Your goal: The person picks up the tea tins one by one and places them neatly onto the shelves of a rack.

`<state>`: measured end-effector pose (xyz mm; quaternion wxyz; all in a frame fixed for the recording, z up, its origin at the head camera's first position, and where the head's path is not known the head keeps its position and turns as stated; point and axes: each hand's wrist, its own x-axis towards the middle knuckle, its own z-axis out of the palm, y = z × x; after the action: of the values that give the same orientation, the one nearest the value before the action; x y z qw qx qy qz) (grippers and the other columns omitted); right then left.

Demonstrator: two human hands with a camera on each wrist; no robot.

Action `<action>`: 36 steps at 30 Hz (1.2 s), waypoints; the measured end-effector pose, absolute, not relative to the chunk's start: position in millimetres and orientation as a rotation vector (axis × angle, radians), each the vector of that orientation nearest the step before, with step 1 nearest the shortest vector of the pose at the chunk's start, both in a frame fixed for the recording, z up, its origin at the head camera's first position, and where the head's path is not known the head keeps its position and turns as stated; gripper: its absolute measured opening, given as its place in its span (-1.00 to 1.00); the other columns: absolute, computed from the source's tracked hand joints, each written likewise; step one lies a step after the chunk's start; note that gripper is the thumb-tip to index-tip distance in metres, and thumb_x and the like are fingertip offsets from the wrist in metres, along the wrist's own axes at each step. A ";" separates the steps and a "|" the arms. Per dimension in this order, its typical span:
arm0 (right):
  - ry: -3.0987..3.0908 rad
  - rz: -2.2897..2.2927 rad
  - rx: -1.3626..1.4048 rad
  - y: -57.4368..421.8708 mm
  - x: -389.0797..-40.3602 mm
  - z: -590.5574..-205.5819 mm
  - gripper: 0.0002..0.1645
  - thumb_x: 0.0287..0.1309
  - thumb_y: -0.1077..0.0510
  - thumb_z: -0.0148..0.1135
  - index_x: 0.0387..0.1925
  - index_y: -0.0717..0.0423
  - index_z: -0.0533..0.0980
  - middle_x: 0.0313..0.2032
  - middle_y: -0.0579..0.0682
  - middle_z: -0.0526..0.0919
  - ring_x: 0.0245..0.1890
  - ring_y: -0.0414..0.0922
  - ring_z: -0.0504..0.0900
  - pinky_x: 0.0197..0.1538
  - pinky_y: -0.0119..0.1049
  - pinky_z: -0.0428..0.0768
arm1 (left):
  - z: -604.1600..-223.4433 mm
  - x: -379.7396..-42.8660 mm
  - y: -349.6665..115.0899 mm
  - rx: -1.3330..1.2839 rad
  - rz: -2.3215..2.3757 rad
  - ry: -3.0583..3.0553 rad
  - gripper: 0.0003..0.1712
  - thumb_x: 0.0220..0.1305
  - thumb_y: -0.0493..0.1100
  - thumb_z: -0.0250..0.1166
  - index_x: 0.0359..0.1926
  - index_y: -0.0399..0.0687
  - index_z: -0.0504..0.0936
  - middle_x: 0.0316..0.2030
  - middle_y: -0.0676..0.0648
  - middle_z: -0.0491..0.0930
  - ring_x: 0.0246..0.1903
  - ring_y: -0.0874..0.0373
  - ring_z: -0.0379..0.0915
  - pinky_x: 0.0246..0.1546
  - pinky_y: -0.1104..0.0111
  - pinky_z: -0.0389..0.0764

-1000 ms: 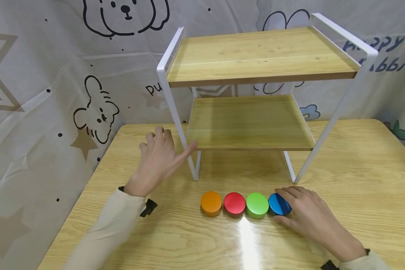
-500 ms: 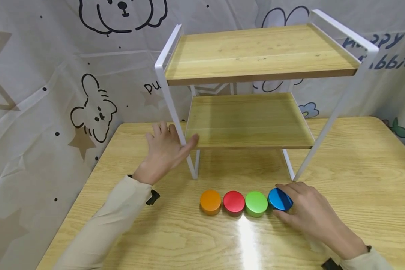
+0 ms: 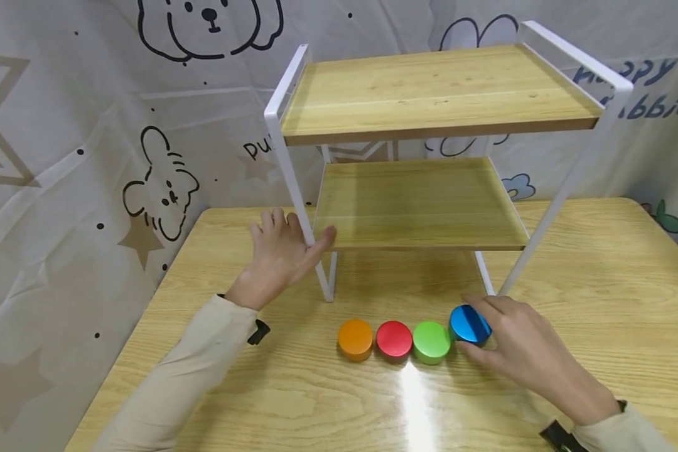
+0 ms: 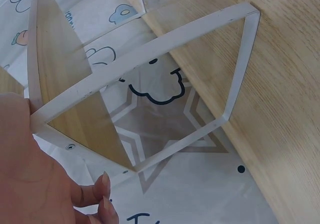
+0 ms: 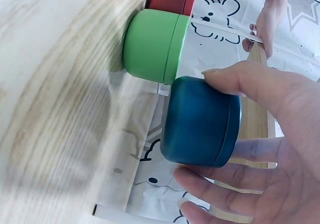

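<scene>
My right hand (image 3: 522,351) holds a blue round canister (image 3: 468,324) between thumb and fingers. In the right wrist view the blue canister (image 5: 200,121) appears raised off the tabletop, close to the green canister (image 5: 155,46). Left of it, a green canister (image 3: 431,342), a red one (image 3: 394,341) and an orange one (image 3: 355,339) stand in a row. At the left front leg of a two-tier shelf (image 3: 418,204), my left hand (image 3: 279,251) grips the white frame, its thumb over the lower board's corner. In the left wrist view the hand (image 4: 35,169) lies against the white frame (image 4: 105,74), fingers loosely bent.
The shelf's upper board (image 3: 441,91) overhangs the lower board, with white side rails at both ends. The wooden table (image 3: 294,383) runs up to a printed cloth backdrop (image 3: 90,188) at the back and left.
My right hand has lifted the blue canister slightly up and away from its place at the row's end. My left hand has moved right onto the shelf's front leg.
</scene>
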<state>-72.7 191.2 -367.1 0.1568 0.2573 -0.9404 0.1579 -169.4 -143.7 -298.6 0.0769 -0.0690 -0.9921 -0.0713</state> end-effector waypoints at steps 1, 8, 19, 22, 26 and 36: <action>-2.699 0.454 0.729 190.9 -72.6 -366.2 -0.21 -0.27 -0.01 0.57 0.04 0.28 0.54 -0.17 0.21 0.66 -0.25 0.12 0.66 -0.29 -0.01 0.61 | -298.6 -169.0 -144.0 -0.205 -0.205 -2.975 -0.20 0.30 0.46 -0.26 -0.32 -0.22 0.38 -0.33 -0.22 0.22 -0.22 -0.18 0.08 -0.22 0.02 0.15; -2.743 0.446 0.699 189.4 -73.2 -361.0 -0.18 -0.26 -0.03 0.56 0.06 0.30 0.51 -0.13 0.26 0.64 -0.23 0.15 0.66 -0.33 -0.01 0.61 | -297.7 -167.5 -145.2 -0.212 -0.191 -2.957 -0.19 0.30 0.46 -0.25 -0.36 -0.25 0.37 -0.36 -0.22 0.22 -0.25 -0.18 0.09 -0.24 0.03 0.15; -2.708 0.439 0.742 182.0 -77.0 -348.9 -0.34 -0.30 -0.08 0.56 -0.16 0.27 0.62 -0.25 0.14 0.67 -0.36 0.04 0.66 -0.43 -0.11 0.61 | -298.7 -167.5 -145.3 -0.224 -0.220 -2.943 -0.21 0.29 0.46 -0.23 -0.41 -0.22 0.37 -0.36 -0.22 0.21 -0.27 -0.17 0.07 -0.26 0.06 0.12; -2.677 0.388 0.781 178.6 -78.4 -344.1 -0.36 -0.30 -0.08 0.55 -0.21 0.29 0.62 -0.28 0.14 0.67 -0.35 0.06 0.66 -0.38 -0.06 0.62 | -298.6 -168.0 -145.3 -0.212 -0.216 -2.949 -0.21 0.29 0.46 -0.23 -0.40 -0.23 0.37 -0.36 -0.22 0.21 -0.26 -0.17 0.07 -0.25 0.06 0.13; -2.643 0.323 0.826 173.9 -79.7 -338.3 -0.37 -0.30 -0.09 0.54 -0.24 0.30 0.62 -0.24 0.18 0.68 -0.23 0.15 0.66 -0.28 0.03 0.63 | -298.4 -167.9 -145.5 -0.197 -0.209 -2.956 -0.19 0.29 0.46 -0.23 -0.38 -0.25 0.38 -0.36 -0.22 0.20 -0.24 -0.17 0.07 -0.25 0.05 0.14; -2.579 0.288 0.887 166.0 -82.8 -327.9 -0.33 -0.37 -0.12 0.58 -0.27 0.28 0.62 -0.26 0.16 0.67 -0.25 0.11 0.65 -0.30 -0.02 0.62 | -298.1 -167.9 -145.6 -0.220 -0.218 -2.946 -0.22 0.29 0.46 -0.23 -0.43 -0.19 0.38 -0.36 -0.21 0.22 -0.26 -0.16 0.07 -0.27 0.06 0.13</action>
<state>-82.8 166.0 -327.9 0.1981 0.3170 -0.9218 0.1029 -167.9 -145.6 -298.1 0.0896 -0.0741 -0.9905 -0.0732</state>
